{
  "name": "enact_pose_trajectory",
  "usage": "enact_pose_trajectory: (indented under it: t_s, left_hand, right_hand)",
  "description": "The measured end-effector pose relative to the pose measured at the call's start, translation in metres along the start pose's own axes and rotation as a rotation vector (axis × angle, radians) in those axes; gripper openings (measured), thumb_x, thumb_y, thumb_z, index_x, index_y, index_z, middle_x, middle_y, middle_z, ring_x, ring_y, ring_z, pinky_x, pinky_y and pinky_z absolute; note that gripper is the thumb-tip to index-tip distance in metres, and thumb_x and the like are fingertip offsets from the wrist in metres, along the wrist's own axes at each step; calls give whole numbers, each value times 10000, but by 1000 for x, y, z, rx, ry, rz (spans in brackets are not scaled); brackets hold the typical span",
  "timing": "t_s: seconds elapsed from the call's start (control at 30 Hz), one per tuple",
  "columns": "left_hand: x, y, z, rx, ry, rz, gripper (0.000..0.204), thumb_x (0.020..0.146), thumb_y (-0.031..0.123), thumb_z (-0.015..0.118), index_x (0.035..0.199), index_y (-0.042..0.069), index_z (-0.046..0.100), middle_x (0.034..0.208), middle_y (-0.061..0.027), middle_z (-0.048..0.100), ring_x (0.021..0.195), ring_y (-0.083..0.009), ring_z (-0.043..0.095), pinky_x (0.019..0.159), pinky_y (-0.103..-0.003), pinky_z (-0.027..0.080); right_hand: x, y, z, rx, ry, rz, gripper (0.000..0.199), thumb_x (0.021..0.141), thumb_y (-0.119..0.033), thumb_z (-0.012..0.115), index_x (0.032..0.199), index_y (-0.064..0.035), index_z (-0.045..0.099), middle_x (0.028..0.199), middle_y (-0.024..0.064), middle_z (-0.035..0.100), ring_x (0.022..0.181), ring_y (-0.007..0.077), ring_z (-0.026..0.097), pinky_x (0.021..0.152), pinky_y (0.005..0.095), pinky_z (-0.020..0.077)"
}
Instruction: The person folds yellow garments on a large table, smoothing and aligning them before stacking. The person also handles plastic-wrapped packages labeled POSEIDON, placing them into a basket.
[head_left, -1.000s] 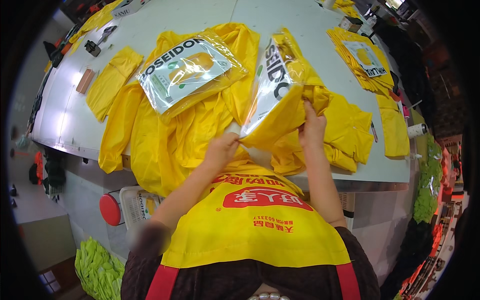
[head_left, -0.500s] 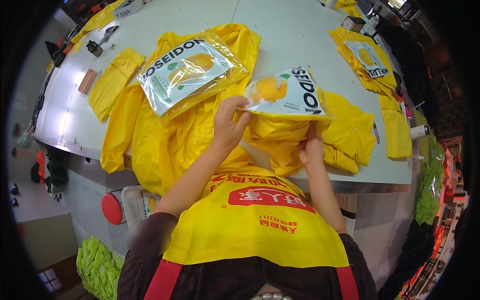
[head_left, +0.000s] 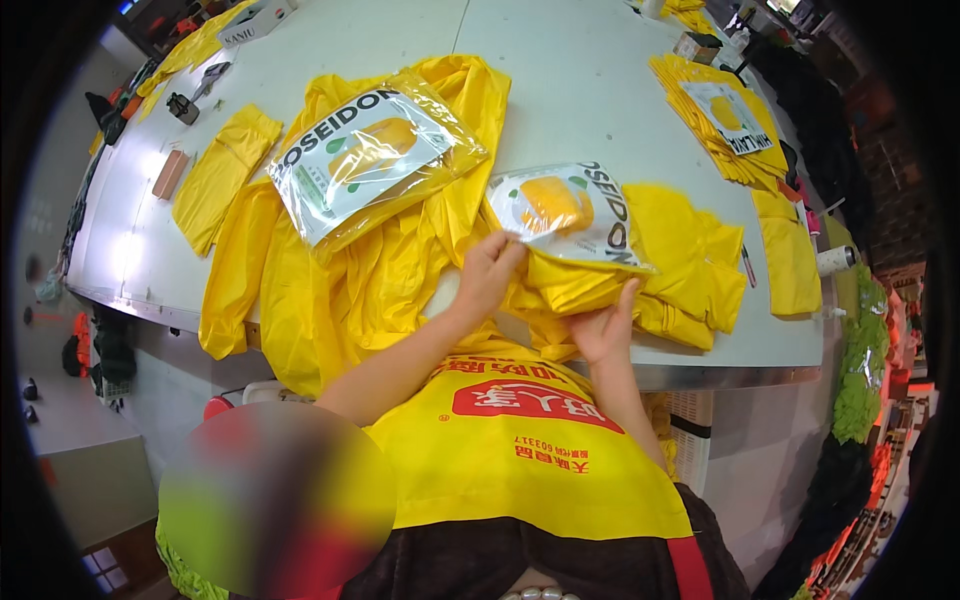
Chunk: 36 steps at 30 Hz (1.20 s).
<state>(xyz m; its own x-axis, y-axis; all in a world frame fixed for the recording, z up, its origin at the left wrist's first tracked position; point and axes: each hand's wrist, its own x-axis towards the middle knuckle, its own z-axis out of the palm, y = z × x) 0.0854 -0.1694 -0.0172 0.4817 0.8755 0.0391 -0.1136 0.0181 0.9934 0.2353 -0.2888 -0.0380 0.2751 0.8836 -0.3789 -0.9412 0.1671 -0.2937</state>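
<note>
My left hand pinches the near left corner of a clear plastic bag with a printed card in it. My right hand grips the folded yellow raincoat at the bag's near edge, where the garment sticks out of the bag's mouth. The bag lies flat on more yellow raincoats near the table's front edge. A second, filled bag rests on a spread yellow raincoat to the left.
The white table also holds a folded yellow piece at the left, a stack of yellow bags with a card at the far right, a small brown block and a white cup. Green bundles lie beyond the right edge.
The bag, held upright a second ago, has been laid flat with its card face up. My left hand moved up to its corner; my right hand dropped to the near edge.
</note>
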Motion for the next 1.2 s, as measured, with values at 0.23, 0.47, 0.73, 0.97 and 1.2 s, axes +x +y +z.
enact_pose_trajectory:
  t_s: [0.23,0.47,0.73,0.97,1.2]
  left_hand:
    - [-13,-12,-5,-260,-152,-220,182,904,183,498,939,25,581,753,38,495,706,-42,435,621,-201,367]
    - [24,59,-74,31,-632,-273,308,896,274,525,1083,34,569,947,-33,599,944,-99,551,749,-254,471]
    - [73,88,-42,-643,-91,-325,347,921,363,472,1005,52,602,864,-21,616,751,-97,559,699,-232,465]
    - [41,52,-70,-208,360,238,216,905,198,558,771,31,590,697,38,548,617,-20,457,537,-174,366]
    - [45,68,-128,289,559,361,292,895,209,570,701,1,505,615,-4,445,602,-57,386,522,-240,361]
  right_hand:
    - [13,-2,-28,-294,21,-264,495,819,-183,658,1253,-90,440,1207,50,530,1088,216,525,932,394,437]
    - [-29,-75,6,-267,-106,-175,432,787,-61,610,1197,-40,476,1105,69,577,992,196,576,862,343,478]
    - [-56,-106,46,-718,-182,-160,418,757,-31,598,1162,-34,495,1056,68,590,948,187,588,832,326,484]
    - [-56,-108,57,-902,-202,-171,408,731,-4,587,1131,-28,513,1014,66,601,909,179,599,806,311,489]
    - [-61,-103,57,-1027,-221,-333,433,638,6,630,1061,-20,542,943,69,619,847,180,606,752,294,485]
